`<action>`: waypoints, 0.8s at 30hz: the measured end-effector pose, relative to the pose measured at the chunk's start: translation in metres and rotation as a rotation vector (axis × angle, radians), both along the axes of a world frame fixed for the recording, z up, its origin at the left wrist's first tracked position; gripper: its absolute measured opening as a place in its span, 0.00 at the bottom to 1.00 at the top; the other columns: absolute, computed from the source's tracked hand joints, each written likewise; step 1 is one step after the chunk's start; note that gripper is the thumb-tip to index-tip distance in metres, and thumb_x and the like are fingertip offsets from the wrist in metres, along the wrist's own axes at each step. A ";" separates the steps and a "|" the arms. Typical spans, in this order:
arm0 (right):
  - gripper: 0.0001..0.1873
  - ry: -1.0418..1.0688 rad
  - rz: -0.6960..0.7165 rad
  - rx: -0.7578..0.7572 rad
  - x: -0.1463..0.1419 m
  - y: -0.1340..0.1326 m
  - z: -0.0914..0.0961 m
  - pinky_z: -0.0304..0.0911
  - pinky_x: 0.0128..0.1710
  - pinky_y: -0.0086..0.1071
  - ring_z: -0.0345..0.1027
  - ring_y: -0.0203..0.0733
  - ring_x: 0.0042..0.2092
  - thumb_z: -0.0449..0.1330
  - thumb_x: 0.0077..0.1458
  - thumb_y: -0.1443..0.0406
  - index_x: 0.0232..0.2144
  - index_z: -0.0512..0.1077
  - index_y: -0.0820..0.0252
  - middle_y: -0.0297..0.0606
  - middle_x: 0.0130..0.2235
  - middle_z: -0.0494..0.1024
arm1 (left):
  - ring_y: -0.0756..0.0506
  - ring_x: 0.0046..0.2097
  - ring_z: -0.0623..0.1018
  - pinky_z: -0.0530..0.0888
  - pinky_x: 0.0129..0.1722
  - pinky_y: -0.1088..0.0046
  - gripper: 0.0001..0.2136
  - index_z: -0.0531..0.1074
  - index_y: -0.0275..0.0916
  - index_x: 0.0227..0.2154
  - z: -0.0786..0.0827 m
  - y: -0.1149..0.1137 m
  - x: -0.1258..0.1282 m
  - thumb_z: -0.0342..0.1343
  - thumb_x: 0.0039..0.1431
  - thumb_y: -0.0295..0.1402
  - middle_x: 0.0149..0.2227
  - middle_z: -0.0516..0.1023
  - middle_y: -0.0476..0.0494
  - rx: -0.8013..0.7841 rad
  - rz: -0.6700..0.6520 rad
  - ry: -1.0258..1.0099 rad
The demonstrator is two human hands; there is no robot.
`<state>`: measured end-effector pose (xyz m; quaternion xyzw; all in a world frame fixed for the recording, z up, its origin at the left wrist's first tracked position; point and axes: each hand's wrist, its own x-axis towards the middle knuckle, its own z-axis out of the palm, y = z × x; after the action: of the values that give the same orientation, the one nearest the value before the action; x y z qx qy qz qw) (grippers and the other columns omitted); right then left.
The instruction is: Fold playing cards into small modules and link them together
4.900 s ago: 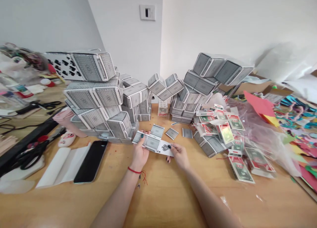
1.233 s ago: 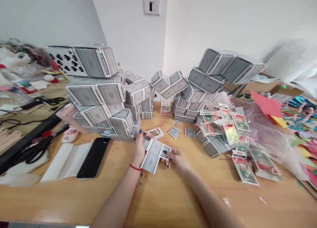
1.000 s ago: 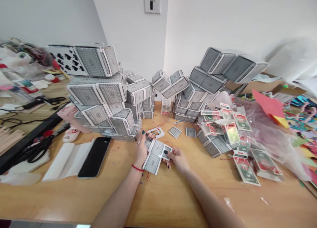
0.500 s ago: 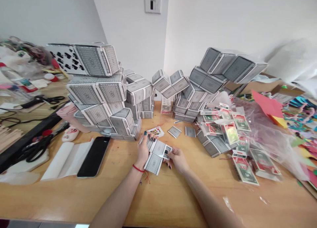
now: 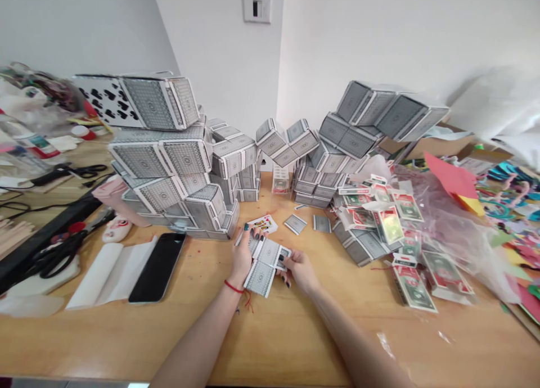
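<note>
Grey-patterned playing cards (image 5: 260, 278), joined or overlapping in a cross-like shape, are held between my two hands above the table. My left hand (image 5: 243, 256) is closed on their left part, with its dark-nailed fingers over the card backs. The right edge is pinched by my right hand (image 5: 297, 267), thumb on top and fingertips partly under the cards. Just beyond my left fingers lies a face-up playing card (image 5: 265, 224). Two face-down card pieces, one card (image 5: 295, 224) and another card (image 5: 322, 224), rest farther right on the table.
Stacked card blocks (image 5: 185, 157) rise at the left, and more card blocks (image 5: 354, 132) at the right. A black phone (image 5: 157, 267), white paper (image 5: 110, 273) and scissors (image 5: 67, 244) lie left. Card boxes (image 5: 412, 287) and clear plastic wrap (image 5: 464, 230) crowd the right side.
The whole view shifts slightly, so things appear a little farther left. Both hands keep their hold on the cards, with hardly any movement.
</note>
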<state>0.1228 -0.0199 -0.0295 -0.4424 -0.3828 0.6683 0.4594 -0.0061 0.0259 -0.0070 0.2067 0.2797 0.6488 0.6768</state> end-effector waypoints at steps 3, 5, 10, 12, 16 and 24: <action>0.15 -0.012 -0.006 0.022 0.003 0.002 0.007 0.51 0.07 0.21 0.57 0.29 0.11 0.59 0.41 0.57 0.21 0.60 0.61 0.30 0.15 0.70 | 0.50 0.30 0.73 0.69 0.40 0.69 0.09 0.65 0.36 0.21 0.000 0.000 0.000 0.55 0.47 0.35 0.23 0.70 0.51 -0.021 0.019 0.035; 0.15 -0.030 -0.001 0.069 0.006 0.004 0.015 0.52 0.08 0.22 0.57 0.30 0.12 0.58 0.43 0.55 0.22 0.60 0.61 0.30 0.16 0.70 | 0.47 0.34 0.75 0.69 0.40 0.68 0.08 0.67 0.36 0.25 0.002 0.000 -0.001 0.55 0.48 0.36 0.27 0.73 0.48 -0.032 0.011 0.055; 0.14 -0.236 -0.146 0.281 0.022 0.004 0.027 0.52 0.10 0.24 0.55 0.30 0.12 0.54 0.48 0.55 0.25 0.67 0.62 0.31 0.16 0.69 | 0.46 0.42 0.73 0.67 0.43 0.67 0.15 0.66 0.40 0.41 0.009 -0.001 -0.003 0.54 0.49 0.35 0.38 0.74 0.42 0.054 -0.028 0.031; 0.12 -0.396 -0.288 0.399 0.031 0.002 0.024 0.53 0.13 0.25 0.55 0.31 0.13 0.53 0.50 0.58 0.30 0.71 0.60 0.29 0.13 0.65 | 0.46 0.45 0.71 0.65 0.46 0.67 0.17 0.65 0.40 0.43 0.010 -0.002 -0.005 0.55 0.49 0.35 0.41 0.73 0.41 0.090 -0.057 -0.012; 0.13 -0.703 -0.179 0.640 0.041 0.000 0.017 0.61 0.26 0.28 0.61 0.34 0.21 0.52 0.50 0.65 0.38 0.73 0.53 0.34 0.19 0.70 | 0.44 0.51 0.66 0.61 0.50 0.63 0.20 0.64 0.41 0.45 0.013 -0.004 -0.006 0.55 0.48 0.40 0.46 0.70 0.40 0.089 -0.167 -0.128; 0.21 -0.040 -0.047 0.281 0.003 -0.004 0.022 0.68 0.29 0.37 0.68 0.39 0.32 0.54 0.44 0.67 0.44 0.63 0.55 0.40 0.41 0.70 | 0.47 0.46 0.71 0.63 0.50 0.64 0.09 0.68 0.43 0.39 0.010 0.008 -0.018 0.49 0.54 0.30 0.40 0.74 0.45 -0.090 0.039 -0.234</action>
<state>0.1263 -0.0243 -0.0077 -0.3958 -0.4711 0.5882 0.5248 -0.0238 0.0339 0.0028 0.0935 0.2314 0.6686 0.7005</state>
